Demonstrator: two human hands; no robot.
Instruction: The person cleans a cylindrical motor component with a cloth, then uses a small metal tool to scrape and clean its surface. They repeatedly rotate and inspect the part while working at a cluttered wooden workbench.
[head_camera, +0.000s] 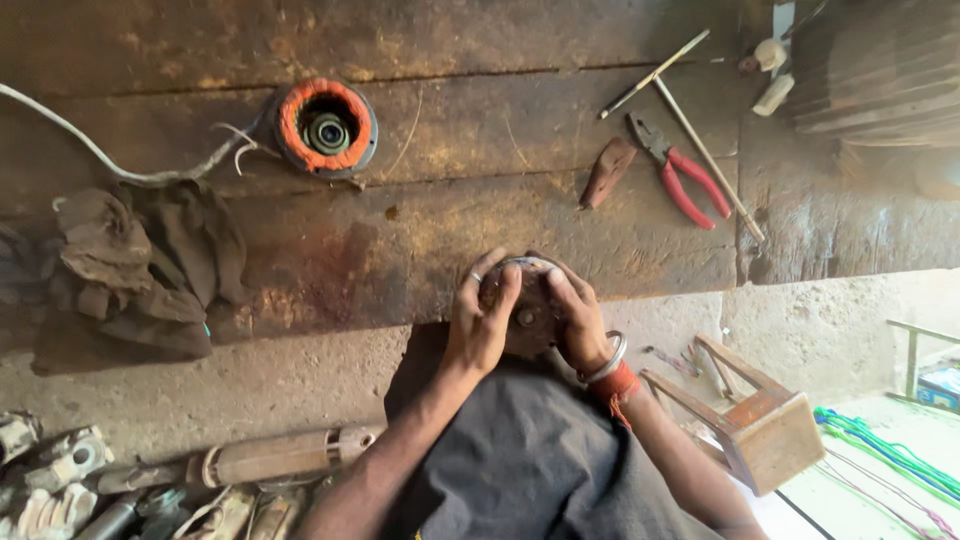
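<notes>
A round, rusty metal motor part (528, 312) with a small shaft at its middle rests against the edge of the worn wooden bench (420, 230). Both hands grip it. My left hand (482, 318), with a ring on one finger, wraps its left side. My right hand (578, 318) holds the right side; a metal bangle and a red thread sit on that wrist. My lap in a dark cloth lies just below the part.
On the bench lie a motor stator with orange winding (326, 127) and a white cable (80, 140), a dirty rag (140, 265), red-handled pliers (685, 180), a thin T-shaped rod (690, 110) and a brown wooden piece (606, 172). A small wooden stool (765, 425) stands at right. Metal parts (60, 480) lie on the floor at left.
</notes>
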